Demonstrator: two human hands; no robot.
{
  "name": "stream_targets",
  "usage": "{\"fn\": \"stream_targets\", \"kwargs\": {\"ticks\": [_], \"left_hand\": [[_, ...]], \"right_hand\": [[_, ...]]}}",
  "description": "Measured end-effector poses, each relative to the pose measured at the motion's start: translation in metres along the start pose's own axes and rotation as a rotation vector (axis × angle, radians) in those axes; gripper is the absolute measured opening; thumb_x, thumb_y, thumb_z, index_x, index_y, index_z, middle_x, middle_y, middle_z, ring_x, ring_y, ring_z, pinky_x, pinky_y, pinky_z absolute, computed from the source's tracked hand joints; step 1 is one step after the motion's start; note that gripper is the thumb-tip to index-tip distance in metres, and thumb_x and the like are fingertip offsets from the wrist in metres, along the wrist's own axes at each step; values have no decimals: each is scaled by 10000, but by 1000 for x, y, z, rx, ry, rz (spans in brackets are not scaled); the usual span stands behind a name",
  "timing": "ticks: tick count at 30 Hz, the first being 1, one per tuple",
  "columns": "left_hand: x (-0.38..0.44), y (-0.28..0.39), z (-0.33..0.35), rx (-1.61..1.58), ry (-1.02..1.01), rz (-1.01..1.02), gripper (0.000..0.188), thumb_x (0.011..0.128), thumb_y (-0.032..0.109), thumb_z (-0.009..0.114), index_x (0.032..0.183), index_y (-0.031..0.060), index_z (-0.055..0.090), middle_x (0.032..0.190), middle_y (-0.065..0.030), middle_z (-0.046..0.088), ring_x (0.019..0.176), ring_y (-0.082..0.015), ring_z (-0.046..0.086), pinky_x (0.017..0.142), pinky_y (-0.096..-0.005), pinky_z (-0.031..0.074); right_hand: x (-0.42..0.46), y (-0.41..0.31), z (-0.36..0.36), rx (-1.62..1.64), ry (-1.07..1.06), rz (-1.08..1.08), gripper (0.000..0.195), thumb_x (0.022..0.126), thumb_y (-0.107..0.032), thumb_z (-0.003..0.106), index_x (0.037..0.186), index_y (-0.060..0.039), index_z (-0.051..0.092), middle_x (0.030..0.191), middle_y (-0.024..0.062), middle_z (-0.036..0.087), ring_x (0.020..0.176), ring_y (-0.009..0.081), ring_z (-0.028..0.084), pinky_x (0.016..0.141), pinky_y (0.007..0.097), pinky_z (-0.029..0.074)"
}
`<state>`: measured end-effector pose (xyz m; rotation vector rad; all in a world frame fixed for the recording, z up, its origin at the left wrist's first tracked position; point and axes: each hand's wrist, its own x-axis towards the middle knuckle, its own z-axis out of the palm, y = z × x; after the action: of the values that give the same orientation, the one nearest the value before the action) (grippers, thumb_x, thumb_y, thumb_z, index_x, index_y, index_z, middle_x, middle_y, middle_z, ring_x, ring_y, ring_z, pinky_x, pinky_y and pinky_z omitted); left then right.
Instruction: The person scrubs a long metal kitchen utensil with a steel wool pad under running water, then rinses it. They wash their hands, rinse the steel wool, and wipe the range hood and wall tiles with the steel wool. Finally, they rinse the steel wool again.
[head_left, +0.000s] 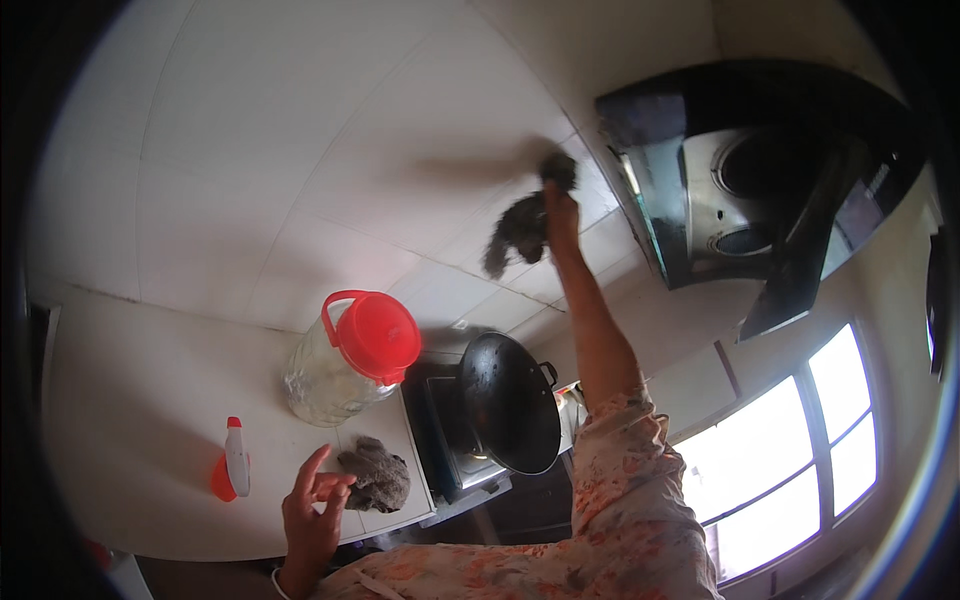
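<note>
My right hand (561, 217) is raised, with the arm stretched out, and grips a dark, shaggy cloth (517, 225) against the white tiled wall (360, 150). Part of the cloth hangs down to the left of the hand and looks blurred. Low on the left, my left hand (311, 517) holds nothing, its fingers apart. Just right of its fingertips, a crumpled grey-brown cloth (379, 476) lies on the white countertop (165, 390); whether they touch I cannot tell.
A spray bottle (234, 465) with red parts and a large clear jar (322, 375) with a red lid stand on the counter. A black wok (510, 405) sits on the gas stove (442, 427). The range hood (735, 195) juts out upper right, above a bright window (765, 450).
</note>
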<state>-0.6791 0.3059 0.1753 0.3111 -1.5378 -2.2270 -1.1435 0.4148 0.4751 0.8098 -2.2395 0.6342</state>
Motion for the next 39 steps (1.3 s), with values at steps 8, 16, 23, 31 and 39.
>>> {"fn": "stream_targets", "kwargs": {"ticks": [8, 16, 23, 31, 39], "left_hand": [[57, 99, 94, 43, -131, 295, 919, 831, 70, 723, 1571, 142, 181, 1520, -164, 306, 1381, -309, 384, 1061, -470, 416], [78, 138, 198, -434, -274, 439, 1067, 808, 16, 719, 1593, 216, 25, 1512, -81, 287, 1368, -228, 367, 1018, -372, 480], [67, 159, 223, 259, -196, 844, 1108, 720, 149, 828, 1577, 120, 127, 1479, -159, 255, 1388, -314, 299, 1097, -432, 394], [106, 213, 249, 435, -46, 1041, 709, 820, 129, 746, 1455, 183, 435, 1262, -129, 479, 1120, -300, 561, 922, -390, 499], [239, 237, 188, 211, -147, 782, 216, 924, 244, 660, 1069, 89, 621, 790, -43, 586, 663, -152, 527, 618, -311, 444]], "right_hand": [[-120, -138, -74, 103, -397, 132, 475, 971, -417, 563, 995, 52, 628, 835, 246, 652, 836, 321, 661, 764, 435, 496], [-172, -135, -127, 703, -473, 115, 419, 960, -373, 619, 1002, 45, 620, 854, 162, 678, 803, 226, 650, 747, 362, 511], [-200, -108, -185, 1149, -539, 389, 373, 993, -314, 602, 1170, 15, 589, 1088, 98, 645, 1020, 158, 597, 894, 332, 495], [-168, -95, -192, 1598, -512, 315, 388, 1004, -302, 541, 1255, -7, 553, 1172, 102, 632, 1124, 223, 588, 959, 396, 477], [-105, -128, -182, 685, -419, 252, 416, 1014, -324, 569, 1297, -20, 593, 1116, 67, 665, 923, 170, 652, 707, 300, 559]]}}
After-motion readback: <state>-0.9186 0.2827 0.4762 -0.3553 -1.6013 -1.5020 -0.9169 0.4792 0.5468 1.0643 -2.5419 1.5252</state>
